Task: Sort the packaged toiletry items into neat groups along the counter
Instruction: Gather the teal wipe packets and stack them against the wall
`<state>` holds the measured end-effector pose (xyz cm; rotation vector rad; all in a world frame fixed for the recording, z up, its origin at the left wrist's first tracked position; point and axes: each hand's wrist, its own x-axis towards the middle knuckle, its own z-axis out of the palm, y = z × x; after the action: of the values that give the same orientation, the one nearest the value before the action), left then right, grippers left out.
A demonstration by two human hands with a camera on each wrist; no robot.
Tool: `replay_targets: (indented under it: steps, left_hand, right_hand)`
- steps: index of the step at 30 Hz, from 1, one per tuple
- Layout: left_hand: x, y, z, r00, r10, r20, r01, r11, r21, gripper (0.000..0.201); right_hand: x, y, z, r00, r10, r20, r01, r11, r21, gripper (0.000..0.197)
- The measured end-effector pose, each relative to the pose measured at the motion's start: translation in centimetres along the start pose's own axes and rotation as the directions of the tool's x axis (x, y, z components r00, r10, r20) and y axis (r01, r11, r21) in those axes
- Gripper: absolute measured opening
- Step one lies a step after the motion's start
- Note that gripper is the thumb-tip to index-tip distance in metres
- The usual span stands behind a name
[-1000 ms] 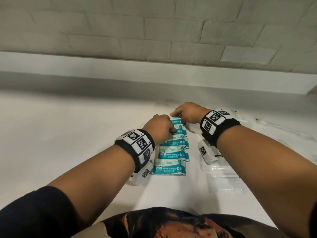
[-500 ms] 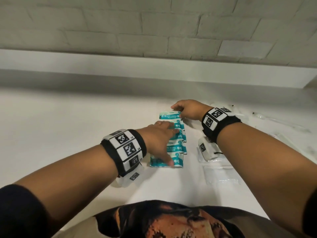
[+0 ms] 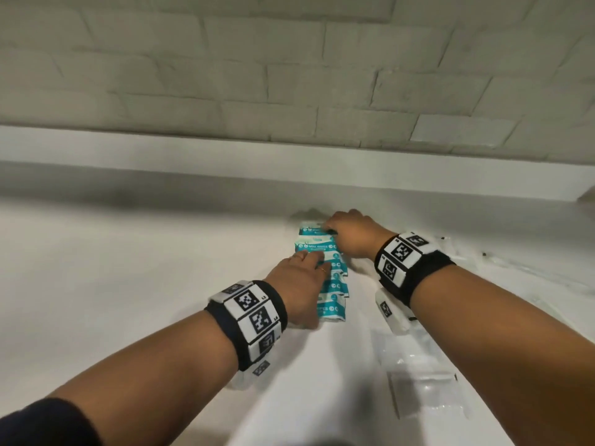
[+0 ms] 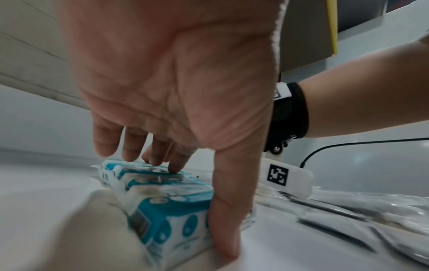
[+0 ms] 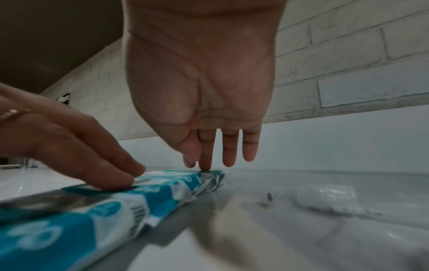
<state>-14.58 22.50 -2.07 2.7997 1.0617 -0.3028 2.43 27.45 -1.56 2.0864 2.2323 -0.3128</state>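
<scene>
Head view: both flat hands, left hand (image 3: 297, 286) and right hand (image 3: 352, 235), press the wipe packs (image 3: 333, 286); soft, light, slippery, best nudged by their edges.

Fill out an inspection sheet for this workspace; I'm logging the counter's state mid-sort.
Surface: white counter, pale and glossy.
Job's things: teal mini wipes packs lie in one overlapping row running away from the person.
Clutter: clear plastic packets lie right of the row; more clear wrappers further right, contents unclear.
Grippers: left hand is spread over the row's near part, fingertips on top, thumb against the nearest pack's side; right hand touches the far packs with straight fingertips.
Cables: a thin black cable runs from the right wrist camera.
Surroundings: white brick wall above a plain backsplash strip.
</scene>
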Motion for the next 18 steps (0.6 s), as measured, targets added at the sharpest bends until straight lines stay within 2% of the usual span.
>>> replay_targets:
  steps: [5, 9, 13, 18]
  left_hand:
    - [4.2, -2.4, -1.4, 0.998, -0.057, -0.031, 0.055, 0.998, -0.044, 0.084]
    - [7.3, -4.5, -2.7, 0.996, -0.088, -0.033, 0.086, 0.995, -0.052, 0.079]
    - [10.1, -6.8, -3.8, 0.996, -0.078, -0.04, 0.075, 0.994, -0.079, 0.07]
    - [12.1, -9.0, -4.1, 0.996, -0.075, 0.044, 0.081, 0.989, -0.126, 0.082]
  right_hand:
    - [3.9, 1.0, -0.5, 0.999, 0.036, 0.033, -0.039, 0.996, 0.082, 0.029]
    - [7.2, 1.8, -1.2, 0.994, 0.082, 0.072, -0.094, 0.976, 0.196, 0.041]
    - [10.1, 2.2, -2.2, 0.99, 0.078, 0.116, -0.106, 0.958, 0.265, 0.045]
    - [11.5, 2.6, -2.9, 0.99, 0.047, 0.131, -0.081, 0.96, 0.267, 0.049]
